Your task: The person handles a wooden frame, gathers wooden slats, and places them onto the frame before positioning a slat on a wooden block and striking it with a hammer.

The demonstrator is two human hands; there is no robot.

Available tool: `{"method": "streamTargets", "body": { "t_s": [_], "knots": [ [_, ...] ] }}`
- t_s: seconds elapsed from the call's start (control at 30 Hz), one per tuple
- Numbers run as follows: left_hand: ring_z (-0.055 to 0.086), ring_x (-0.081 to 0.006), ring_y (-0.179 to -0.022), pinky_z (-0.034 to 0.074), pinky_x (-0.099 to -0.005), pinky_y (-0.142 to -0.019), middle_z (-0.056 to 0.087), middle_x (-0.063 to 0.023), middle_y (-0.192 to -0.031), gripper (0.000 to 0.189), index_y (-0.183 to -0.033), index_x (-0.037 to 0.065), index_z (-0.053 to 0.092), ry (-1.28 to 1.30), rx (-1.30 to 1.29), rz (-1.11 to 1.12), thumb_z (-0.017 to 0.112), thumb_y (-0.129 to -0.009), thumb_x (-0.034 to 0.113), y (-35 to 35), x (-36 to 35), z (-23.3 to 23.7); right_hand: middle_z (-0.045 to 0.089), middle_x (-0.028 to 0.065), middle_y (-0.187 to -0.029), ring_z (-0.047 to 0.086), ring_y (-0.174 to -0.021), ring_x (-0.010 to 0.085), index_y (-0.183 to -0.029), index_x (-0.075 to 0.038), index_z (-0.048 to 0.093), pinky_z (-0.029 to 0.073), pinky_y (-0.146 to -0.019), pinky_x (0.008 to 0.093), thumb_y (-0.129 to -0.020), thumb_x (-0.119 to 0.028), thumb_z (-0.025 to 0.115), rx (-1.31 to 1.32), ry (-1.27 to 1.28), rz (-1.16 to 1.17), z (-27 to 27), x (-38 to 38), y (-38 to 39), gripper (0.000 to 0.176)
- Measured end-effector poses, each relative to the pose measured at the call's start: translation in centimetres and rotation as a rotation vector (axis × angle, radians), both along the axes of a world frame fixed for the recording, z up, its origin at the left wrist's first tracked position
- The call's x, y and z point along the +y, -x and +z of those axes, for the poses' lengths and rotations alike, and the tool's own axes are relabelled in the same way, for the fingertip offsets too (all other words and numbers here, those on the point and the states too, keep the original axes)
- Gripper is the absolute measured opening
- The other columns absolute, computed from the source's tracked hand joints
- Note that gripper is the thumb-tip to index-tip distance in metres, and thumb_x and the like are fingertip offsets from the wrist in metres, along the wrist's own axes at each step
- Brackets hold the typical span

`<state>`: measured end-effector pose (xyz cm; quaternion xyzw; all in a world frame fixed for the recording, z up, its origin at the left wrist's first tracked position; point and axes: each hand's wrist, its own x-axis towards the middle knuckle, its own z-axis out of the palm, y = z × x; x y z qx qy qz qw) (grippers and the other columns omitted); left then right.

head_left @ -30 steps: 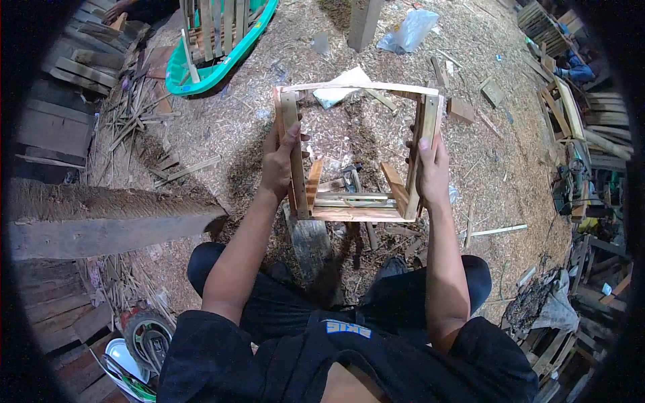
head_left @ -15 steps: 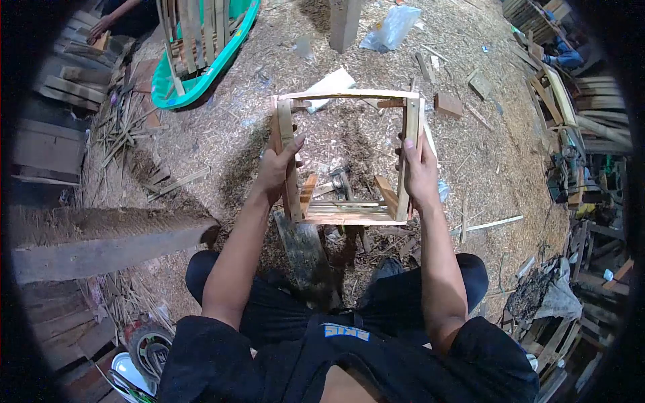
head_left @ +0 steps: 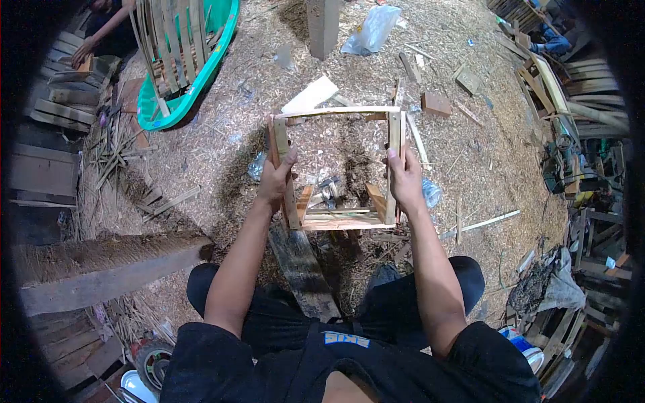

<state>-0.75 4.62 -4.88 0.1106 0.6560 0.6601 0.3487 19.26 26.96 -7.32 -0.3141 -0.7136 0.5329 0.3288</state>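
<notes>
A small wooden frame (head_left: 349, 226) of pale slats is held up in front of me, above the littered ground. My left hand (head_left: 274, 180) grips its left side, thumb over the upright slat. Around the right upright, my right hand (head_left: 406, 183) is closed in the same way. Short angled braces show inside the frame near its lower slats. Seen through the frame, a hammer-like tool (head_left: 328, 190) lies below; its full shape is hidden. Under the frame a dark plank (head_left: 301, 269) slopes between my knees.
A green plastic tub (head_left: 181, 111) full of wooden slats stands at upper left, near another person's hand (head_left: 84, 50). A thick beam (head_left: 114, 262) juts in from the left. A post (head_left: 323, 27), a clear plastic bag (head_left: 373, 30) and a wood block (head_left: 436, 104) are ahead.
Both hands still hold the wooden frame, which has tilted and shifted slightly left and down in view. The surroundings have shifted a little as the camera moved.
</notes>
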Motion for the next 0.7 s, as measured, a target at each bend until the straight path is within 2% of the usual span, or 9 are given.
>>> {"method": "streamTargets", "body": {
  "t_s": [0.07,0.13,0.17,0.23,0.43,0.5,0.57,0.6,0.7],
  "knots": [
    [0.052,-0.0103,-0.082,0.045,-0.0276,-0.071,0.057,0.0005,-0.093,0.049,-0.113,0.007,0.06,0.042,-0.009,-0.018,0.074,-0.09,0.047,0.3,0.0,-0.5,0.056,-0.0043,-0.085,0.047,-0.072,0.0051,-0.127,-0.005,0.06,0.041,-0.062,0.0232,-0.104,-0.029,0.06,-0.03,0.038,0.02,-0.1,0.3,-0.2,0.034],
    [0.051,-0.0099,-0.083,0.045,-0.0275,-0.072,0.057,0.001,-0.094,0.047,-0.112,0.006,0.06,0.055,-0.019,-0.016,0.074,-0.091,0.046,0.2,0.1,-0.6,0.053,0.02,-0.146,0.047,-0.135,0.0232,-0.149,0.006,0.041,0.034,-0.115,0.0352,-0.1,-0.028,0.064,-0.055,0.283,0.065,1.9,-0.2,-0.2,0.064],
    [0.051,-0.0096,-0.083,0.045,-0.0274,-0.072,0.058,0.0016,-0.095,0.046,-0.112,0.005,0.06,0.067,-0.028,-0.014,0.073,-0.092,0.045,0.2,0.1,-0.7,0.053,0.02,-0.146,0.047,-0.135,0.0232,-0.149,0.006,0.041,0.034,-0.115,0.0352,-0.1,-0.028,0.064,-0.055,0.285,0.065,1.4,-0.2,-0.2,0.064],
    [0.051,-0.0093,-0.083,0.045,-0.0272,-0.073,0.058,0.0017,-0.094,0.046,-0.113,0.005,0.06,0.048,-0.022,-0.021,0.073,-0.092,0.044,0.1,0.4,-0.3,0.054,-0.0053,-0.082,0.046,-0.069,0.0045,-0.123,-0.005,0.061,0.04,-0.059,0.0226,-0.104,-0.028,0.06,-0.062,0.162,0.022,0.7,0.0,0.1,0.03],
    [0.05,-0.0096,-0.083,0.044,-0.0291,-0.074,0.057,0.002,-0.092,0.048,-0.114,0.004,0.061,0.012,0.07,0.021,0.073,-0.092,0.045,0.1,1.4,-0.3,0.05,-0.0051,-0.079,0.043,-0.067,0.0048,-0.129,-0.006,0.055,0.038,-0.057,0.0237,-0.106,-0.032,0.055,-0.082,0.179,0.024,-0.6,0.0,0.1,0.034],
    [0.05,-0.0101,-0.084,0.044,-0.03,-0.075,0.057,0.002,-0.092,0.049,-0.115,0.004,0.061,0.007,0.084,0.027,0.073,-0.092,0.045,0.3,1.2,-0.8,0.048,-0.0048,-0.079,0.042,-0.066,0.0052,-0.131,-0.006,0.053,0.038,-0.056,0.0246,-0.106,-0.033,0.053,-0.087,0.098,0.017,-1.0,0.1,0.1,0.036],
    [0.051,-0.0115,-0.085,0.045,-0.0313,-0.075,0.057,0.0016,-0.093,0.05,-0.115,0.004,0.061,0.049,0.116,-0.04,0.073,-0.092,0.047,0.7,0.8,-0.8,0.051,-0.0039,-0.082,0.044,-0.07,0.0059,-0.129,-0.005,0.055,0.039,-0.06,0.0246,-0.107,-0.034,0.052,-0.086,0.2,0.033,-0.6,0.0,0.2,0.037],
    [0.051,-0.0115,-0.085,0.045,-0.0313,-0.075,0.057,0.0016,-0.093,0.05,-0.115,0.004,0.061,0.052,0.117,-0.043,0.073,-0.092,0.047,0.7,0.7,-0.8,0.055,0.0174,-0.143,0.049,-0.132,0.0228,-0.147,0.003,0.045,0.034,-0.114,0.035,-0.104,-0.032,0.057,-0.11,0.272,0.062,1.3,-0.2,0.2,0.056],
    [0.052,-0.0125,-0.086,0.045,-0.0313,-0.076,0.058,0.0,-0.095,0.052,-0.115,0.003,0.061,0.045,0.041,-0.036,0.073,-0.091,0.047,0.9,0.2,-0.7,0.057,0.0174,-0.14,0.051,-0.13,0.0226,-0.145,0.004,0.047,0.036,-0.112,0.0349,-0.103,-0.032,0.058,-0.09,0.292,0.067,1.8,-0.6,0.2,0.056]
  ]
}}
